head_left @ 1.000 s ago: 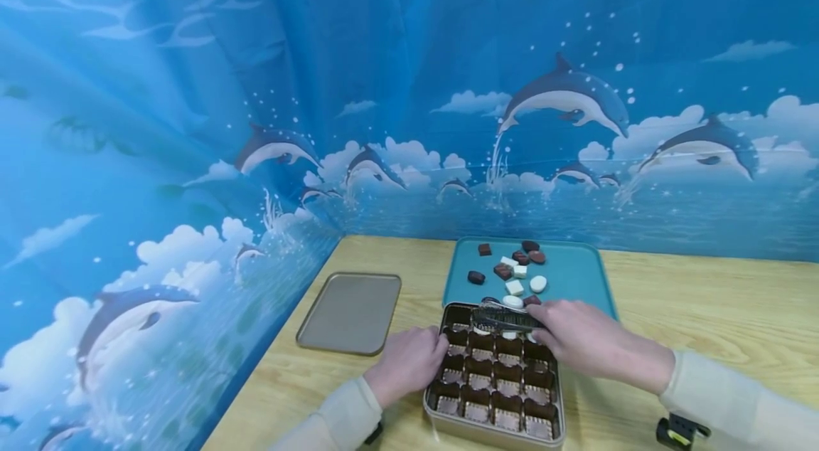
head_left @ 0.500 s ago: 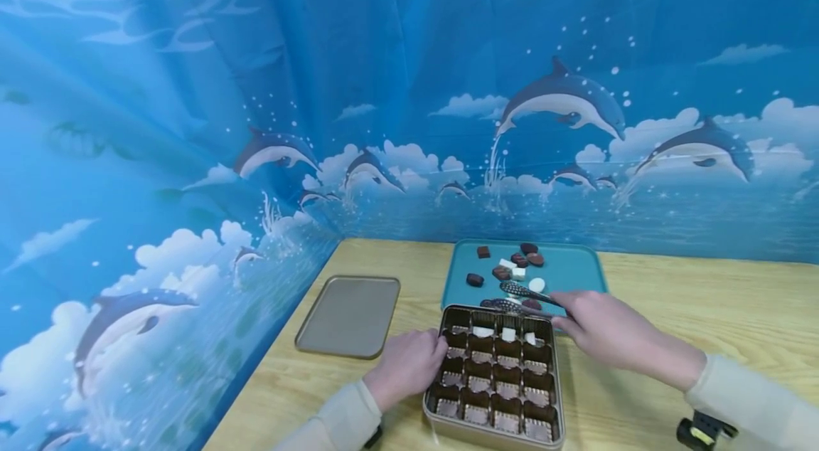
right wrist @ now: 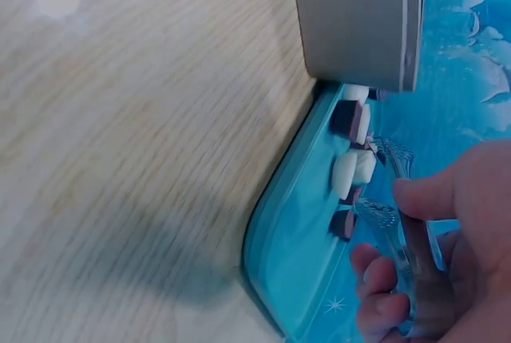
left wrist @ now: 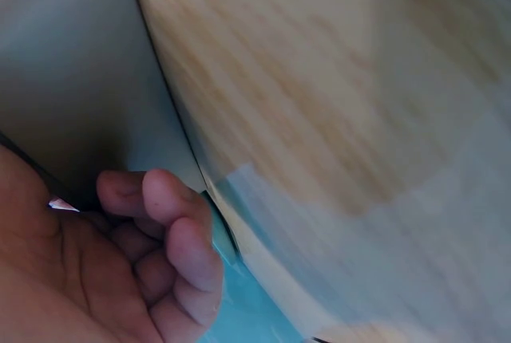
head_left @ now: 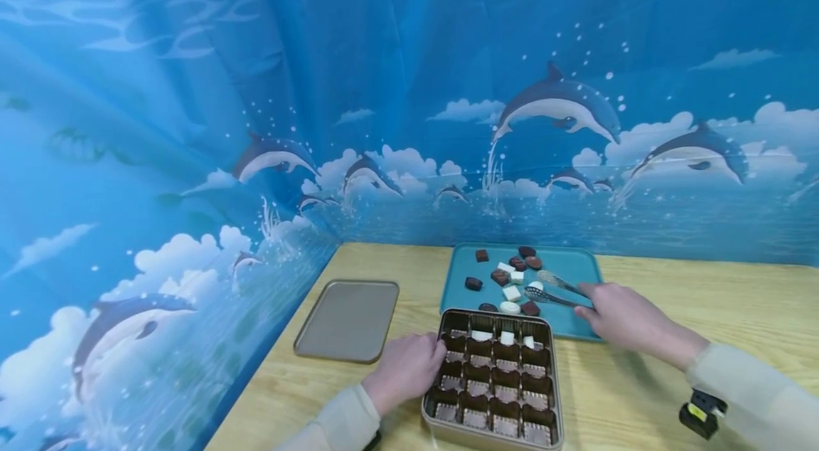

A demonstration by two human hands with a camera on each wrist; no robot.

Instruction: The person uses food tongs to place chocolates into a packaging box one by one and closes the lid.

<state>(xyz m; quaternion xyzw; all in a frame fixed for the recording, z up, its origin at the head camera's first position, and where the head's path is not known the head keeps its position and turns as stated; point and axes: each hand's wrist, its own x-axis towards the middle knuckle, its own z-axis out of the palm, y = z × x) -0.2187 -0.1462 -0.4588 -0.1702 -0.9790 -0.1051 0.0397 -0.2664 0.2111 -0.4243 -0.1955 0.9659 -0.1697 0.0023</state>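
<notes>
My right hand (head_left: 630, 312) holds metal serving tongs (right wrist: 415, 271), thumb on one arm and fingers around the other. Their pierced tips are spread apart over the teal tray (head_left: 582, 262), on either side of a white oval chocolate (right wrist: 344, 174). Several brown and white chocolates lie on the tray, among them a white square (head_left: 511, 293) and a dark oval one (head_left: 473, 284). Left of the divided tin box (head_left: 491, 430), my left hand (head_left: 406, 369) grips its rim with curled fingers (left wrist: 194, 251). Three white pieces sit in the box's far row; its other compartments show bare brown liner.
A flat metal lid (head_left: 348, 319) lies on the wooden table (head_left: 614, 394), left of the box. The box's far edge stands against the tray's near side. A blue dolphin-print curtain (head_left: 397, 81) hangs behind and to the left of the table.
My right hand has drawn the tongs from over the box's far row back and right above the tray, and their tips have spread. White pieces in that row have come into view. The left hand stays put.
</notes>
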